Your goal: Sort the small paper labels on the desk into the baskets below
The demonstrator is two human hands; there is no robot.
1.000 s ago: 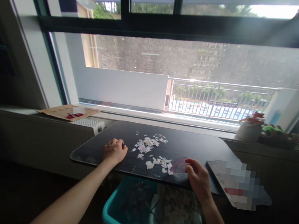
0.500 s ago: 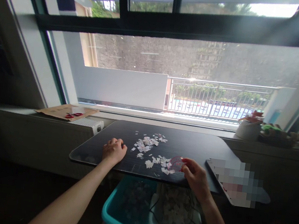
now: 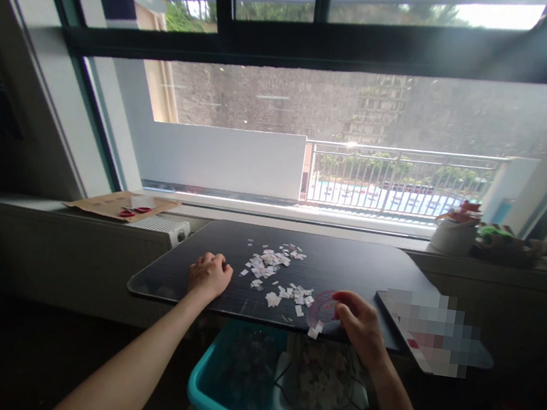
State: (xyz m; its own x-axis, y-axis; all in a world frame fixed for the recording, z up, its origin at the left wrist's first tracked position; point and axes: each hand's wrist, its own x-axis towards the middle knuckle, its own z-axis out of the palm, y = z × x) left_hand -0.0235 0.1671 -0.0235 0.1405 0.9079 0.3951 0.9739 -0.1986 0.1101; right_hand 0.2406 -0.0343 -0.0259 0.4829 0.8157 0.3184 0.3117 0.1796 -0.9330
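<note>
My right hand [image 3: 358,320] pinches a clear protractor [image 3: 319,306] with red markings by its right side, at the table's front edge. A few white paper scraps [image 3: 315,331] lie at the protractor's lower edge, over the rim of the black table [image 3: 356,263]. To its left is a loose group of paper pieces [image 3: 295,293], and farther back a larger pile [image 3: 268,263]. My left hand [image 3: 210,275] rests on the table left of the paper, its fingers curled in and nothing seen in them.
Below the front edge stand a turquoise basin [image 3: 197,383] and a pale green container [image 3: 287,408] with paper scraps and dark cords. A flat, partly blurred board [image 3: 405,333] lies at the table's right. Red scissors [image 3: 135,212] rest on brown paper [image 3: 102,203] on the sill.
The protractor has come toward me and turned slightly, and a few scraps have moved with it to the table's front edge. My left hand has stayed put.
</note>
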